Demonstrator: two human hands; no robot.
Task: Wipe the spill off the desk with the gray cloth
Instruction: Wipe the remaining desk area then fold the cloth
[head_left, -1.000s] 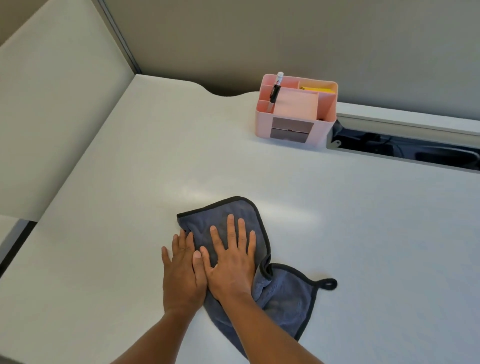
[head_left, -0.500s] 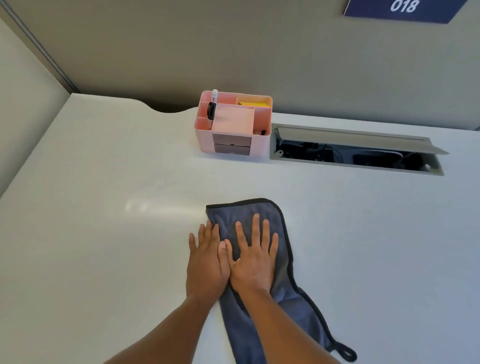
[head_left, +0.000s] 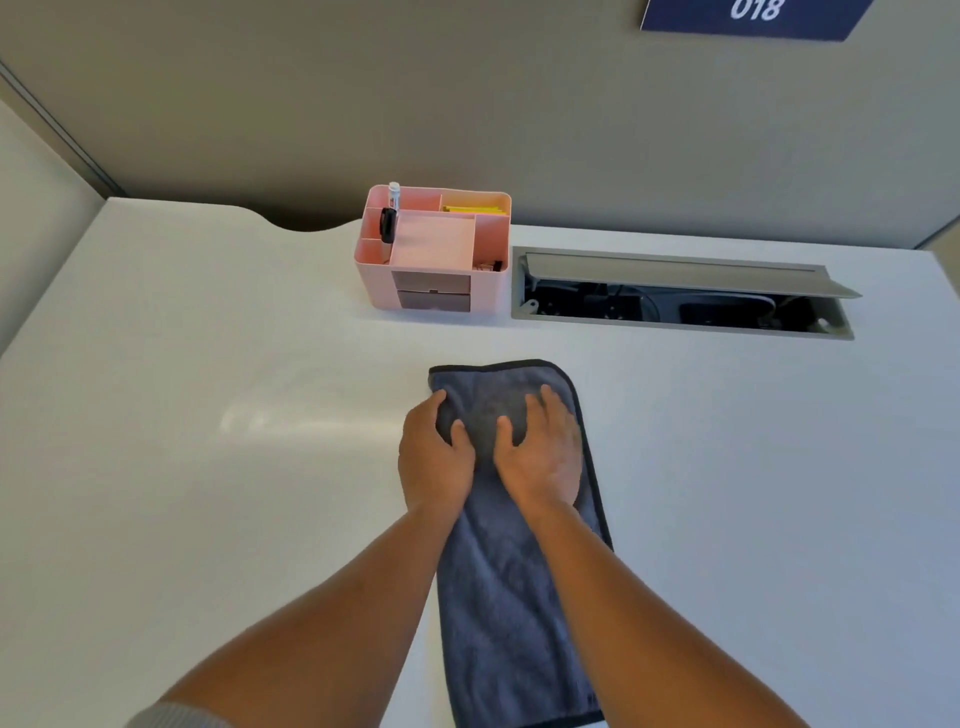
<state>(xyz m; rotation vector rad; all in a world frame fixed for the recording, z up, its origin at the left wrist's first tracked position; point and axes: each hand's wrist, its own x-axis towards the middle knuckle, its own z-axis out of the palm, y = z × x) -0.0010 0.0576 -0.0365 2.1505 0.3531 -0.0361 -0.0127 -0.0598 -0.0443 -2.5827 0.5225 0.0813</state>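
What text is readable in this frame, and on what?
"018": white digits on the dark blue sign on the wall, top right; its upper edge is cut off by the frame.
The marker standing in the pink organizer: any print is too small to read.
The yellow item in the organizer's back compartment: no legible text.
The gray cloth, the desk and the cable tray: no text visible.
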